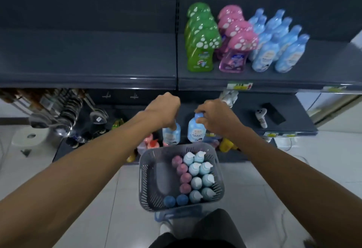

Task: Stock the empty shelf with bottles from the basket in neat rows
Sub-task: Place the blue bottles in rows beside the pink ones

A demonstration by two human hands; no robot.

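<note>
A grey basket [146, 179] stands on the floor below me, holding several pale blue, pink and dark blue capped bottles. My left hand [163, 108] grips the top of one light blue bottle [171, 134] above the basket. My right hand [215, 115] holds a second light blue bottle [195, 132] by its cap. On the dark shelf [274, 75] above stand rows of green bottles [199, 52], pink bottles [235, 52] and light blue bottles [278, 48]. The left shelf section [88, 59] is bare.
Below the shelf, kitchen utensils [64, 108] hang at the left. A lower ledge [290, 122] carries a small white item and a black object. Coloured bottles [148, 144] and a yellow one [226, 145] sit behind the basket. White floor tiles lie on both sides.
</note>
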